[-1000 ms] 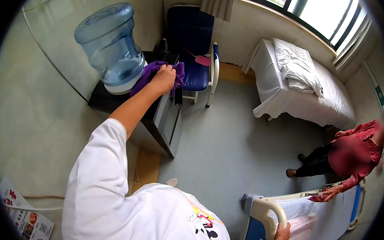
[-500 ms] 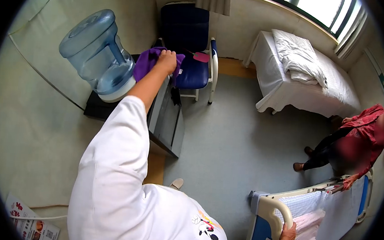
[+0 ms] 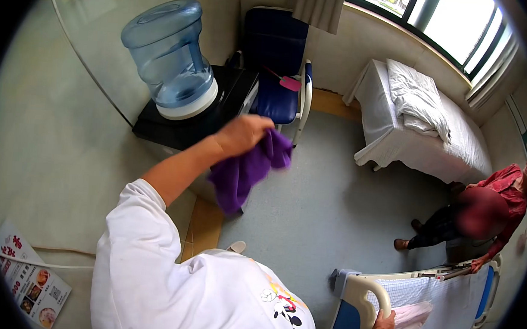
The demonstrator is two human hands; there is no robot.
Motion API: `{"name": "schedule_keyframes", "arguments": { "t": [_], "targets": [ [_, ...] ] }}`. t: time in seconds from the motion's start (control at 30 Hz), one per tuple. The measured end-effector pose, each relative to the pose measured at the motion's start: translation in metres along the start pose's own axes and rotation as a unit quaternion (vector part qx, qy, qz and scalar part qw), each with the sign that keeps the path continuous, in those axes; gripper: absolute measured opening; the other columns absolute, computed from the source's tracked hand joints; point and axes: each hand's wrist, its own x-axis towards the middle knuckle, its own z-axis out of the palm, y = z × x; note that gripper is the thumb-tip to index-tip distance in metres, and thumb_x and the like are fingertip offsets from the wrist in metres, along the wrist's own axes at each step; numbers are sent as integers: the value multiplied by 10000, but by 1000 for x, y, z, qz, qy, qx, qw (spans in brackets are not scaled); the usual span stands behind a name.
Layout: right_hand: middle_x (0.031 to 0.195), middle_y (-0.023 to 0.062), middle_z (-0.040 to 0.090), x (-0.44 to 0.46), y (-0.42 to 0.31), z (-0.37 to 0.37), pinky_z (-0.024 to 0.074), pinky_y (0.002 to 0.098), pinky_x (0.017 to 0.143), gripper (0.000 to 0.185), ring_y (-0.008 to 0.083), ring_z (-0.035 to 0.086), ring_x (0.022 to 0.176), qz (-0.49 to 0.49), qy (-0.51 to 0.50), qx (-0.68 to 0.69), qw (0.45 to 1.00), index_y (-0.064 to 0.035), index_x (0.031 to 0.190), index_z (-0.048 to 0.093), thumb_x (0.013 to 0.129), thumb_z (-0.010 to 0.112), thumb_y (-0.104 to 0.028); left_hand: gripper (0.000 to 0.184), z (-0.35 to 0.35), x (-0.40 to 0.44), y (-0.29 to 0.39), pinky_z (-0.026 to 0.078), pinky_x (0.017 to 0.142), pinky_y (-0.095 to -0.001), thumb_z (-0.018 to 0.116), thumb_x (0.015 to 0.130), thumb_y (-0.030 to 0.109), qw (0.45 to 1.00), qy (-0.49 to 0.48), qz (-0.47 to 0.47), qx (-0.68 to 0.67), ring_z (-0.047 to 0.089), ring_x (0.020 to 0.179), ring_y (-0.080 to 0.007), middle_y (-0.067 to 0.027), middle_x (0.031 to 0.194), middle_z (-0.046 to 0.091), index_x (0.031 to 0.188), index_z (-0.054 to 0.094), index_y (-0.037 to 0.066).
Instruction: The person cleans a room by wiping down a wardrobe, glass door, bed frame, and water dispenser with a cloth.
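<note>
A purple cloth [image 3: 243,174] hangs down from my left hand [image 3: 245,134], whose fingers are closed on it. Hand and cloth are in front of the black-topped water dispenser [image 3: 229,84], off its top. A clear blue water bottle [image 3: 176,56] sits upside down in the white ring on that top. At the lower right, my right hand [image 3: 384,322] is wrapped round the cream end rail [image 3: 369,290] of a bed [image 3: 460,303] with pink cloth on it.
A person in a red shirt [image 3: 504,197] stands beyond the bed, one hand on its side rail. A blue chair [image 3: 277,45] holds a pink fly swatter [image 3: 289,83]. Another bed [image 3: 392,130] with a white quilt [image 3: 415,95] stands under the window. A printed sheet [image 3: 33,283] is lower left.
My left hand has drawn the purple cloth off the dispenser top, toward me, and the cloth now dangles. My right hand stays on the bed rail. The view has shifted slightly.
</note>
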Motion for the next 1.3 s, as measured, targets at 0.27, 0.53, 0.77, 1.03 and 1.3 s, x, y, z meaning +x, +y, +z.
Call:
{"name": "schedule_keyframes", "arguments": {
  "t": [0.27, 0.53, 0.77, 1.03, 1.3],
  "targets": [
    [829, 161, 597, -4, -6, -7, 428, 428, 650, 397, 344, 563, 772, 7, -10, 5, 1000, -110, 1002, 480, 728, 568, -382, 609, -21, -1, -12, 283, 952, -396, 593, 726, 319, 911, -75, -158, 373, 329, 1113, -366, -189, 1219, 358, 1188, 375, -14],
    [820, 159, 596, -2, -3, -6, 428, 424, 644, 387, 340, 562, 763, 4, -9, -15, 1000, -112, 1003, 482, 726, 570, -368, 520, 3, 4, -68, 236, 992, -374, 489, 809, 286, 944, -125, -169, 256, 273, 1194, -354, -217, 1263, 322, 1199, 358, -31],
    [807, 168, 591, 0, 5, 5, 422, 433, 640, 374, 345, 558, 750, -7, 25, -11, 1000, -115, 997, 489, 721, 575, -352, 444, 26, 59, -140, 298, 951, -386, 529, 777, 252, 935, -92, -163, 302, 327, 1153, -331, -170, 1181, 391, 1120, 410, -4],
    [863, 153, 586, 4, 1, 0, 424, 416, 650, 458, 331, 553, 777, 34, -4, -8, 999, -106, 1043, 497, 677, 611, -357, 460, 31, 102, -216, 296, 951, -391, 429, 816, 337, 928, -68, -218, 296, 343, 1159, -316, -182, 1197, 427, 1132, 455, 3],
    [832, 148, 592, 7, -1, -3, 432, 423, 651, 440, 337, 560, 764, 45, -5, 10, 999, -116, 1010, 505, 660, 621, -356, 368, 15, 118, -216, 318, 875, -523, 312, 863, 318, 819, -135, -365, 422, 471, 1034, -346, -120, 1053, 558, 1042, 566, 121]
  ]
}}
